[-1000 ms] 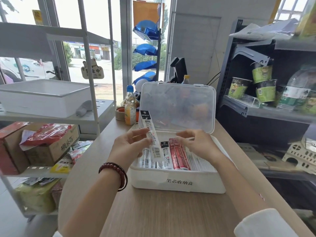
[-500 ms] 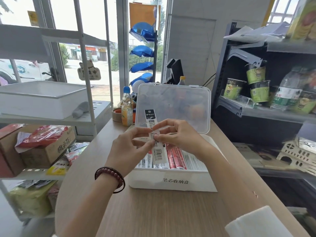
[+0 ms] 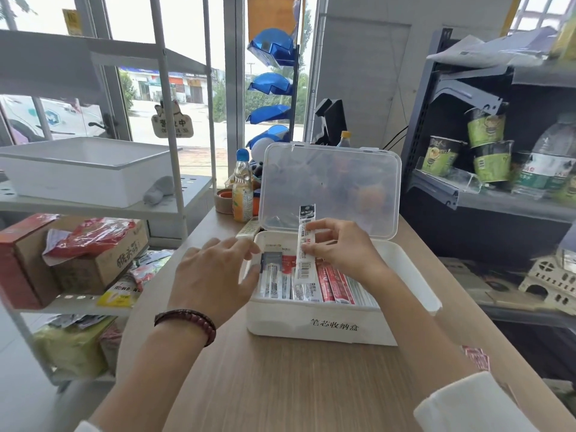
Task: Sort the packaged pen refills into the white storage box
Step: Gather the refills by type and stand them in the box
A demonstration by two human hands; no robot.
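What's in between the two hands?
In the head view, packaged refills lying in the white box sit between the left hand and the right hand, which pinches one more pack upright.

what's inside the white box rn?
Packaged refills lie side by side: white packs left, red packs right. The right hand pinches another pack upright over them. The box floor is covered; the left hand hides its left edge.

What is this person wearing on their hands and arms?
Both hands are bare, with no gloves or rings visible. The left hand has a bracelet of dark red round beads at its wrist. Behind the right hand, the arm wears a white sleeve; a white edge shows on the left arm.
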